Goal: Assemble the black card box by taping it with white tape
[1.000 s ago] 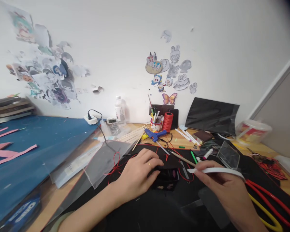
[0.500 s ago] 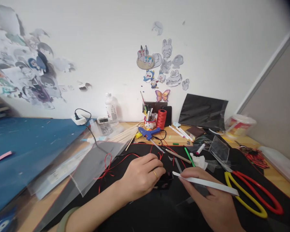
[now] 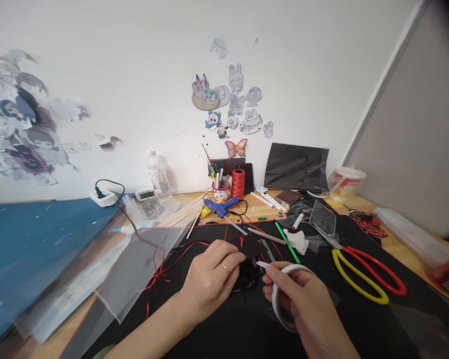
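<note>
My left hand (image 3: 212, 279) is closed on the edge of a small dark object (image 3: 247, 280) with faint pinkish patches; its shape is mostly lost against the black mat. In my right hand (image 3: 309, 304) is a roll of white tape (image 3: 276, 302), its ring facing me at a slant. Thumb and fingertips pinch the tape's short free end, which points left towards the dark object. Whether that end touches the object I cannot tell. Red cord (image 3: 160, 267) trails on the mat left of my left hand.
Scissors (image 3: 366, 271) with red and yellow handles lie at right. Behind the hands are a blue glue gun (image 3: 221, 207), a wooden stick (image 3: 266, 235), a green pen (image 3: 287, 243) and crumpled tissue (image 3: 298, 242). Clear plastic sheets (image 3: 134, 269) cover the left side.
My right hand has turned the tape roll from edge-on to ring-facing and brought its free end nearer the dark object. The whole view has shifted slightly to the right.
</note>
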A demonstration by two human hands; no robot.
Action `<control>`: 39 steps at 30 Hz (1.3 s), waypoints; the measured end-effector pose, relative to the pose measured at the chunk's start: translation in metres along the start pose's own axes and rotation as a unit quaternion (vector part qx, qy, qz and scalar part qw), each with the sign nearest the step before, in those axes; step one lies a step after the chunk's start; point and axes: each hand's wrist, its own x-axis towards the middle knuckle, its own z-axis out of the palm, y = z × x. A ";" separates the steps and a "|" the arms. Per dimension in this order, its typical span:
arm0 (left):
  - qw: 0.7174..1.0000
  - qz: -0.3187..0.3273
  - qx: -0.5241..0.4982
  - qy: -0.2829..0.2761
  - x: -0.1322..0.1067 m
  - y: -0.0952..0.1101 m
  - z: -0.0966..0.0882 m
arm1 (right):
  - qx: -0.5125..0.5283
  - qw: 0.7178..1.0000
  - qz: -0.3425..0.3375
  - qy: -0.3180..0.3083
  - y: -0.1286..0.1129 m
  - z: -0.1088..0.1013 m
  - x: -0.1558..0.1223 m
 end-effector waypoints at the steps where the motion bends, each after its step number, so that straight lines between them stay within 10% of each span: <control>1: 1.000 0.006 0.002 0.007 0.000 0.001 0.000 | 0.035 0.999 0.020 0.003 0.002 0.001 0.000; 39: 0.993 0.107 0.031 0.034 -0.004 0.011 -0.003 | 0.225 0.965 0.131 -0.030 0.023 0.019 -0.022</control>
